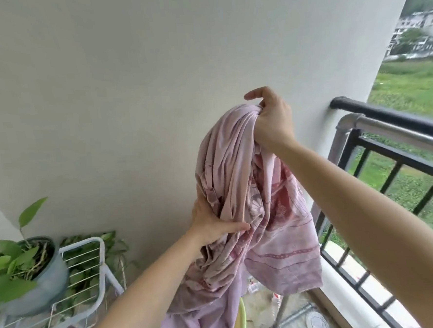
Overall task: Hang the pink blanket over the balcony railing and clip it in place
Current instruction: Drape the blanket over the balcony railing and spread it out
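Note:
The pink blanket (240,203) hangs bunched in front of me, pale pink with darker red patterns, its lower end trailing down toward a green basin. My right hand (271,120) grips the top of the bundle, raised against the white wall. My left hand (211,222) clutches folds at the blanket's left side, lower down. The balcony railing (395,121), a black top bar with a silver tube beside it, runs along the right, just right of my right hand. I see no clips.
A white wire rack (90,268) stands at the lower left and carries a grey pot with a green plant (27,271). A green basin (241,322) sits on the floor under the blanket. The white wall (129,80) fills the background. Grass and buildings lie beyond the railing.

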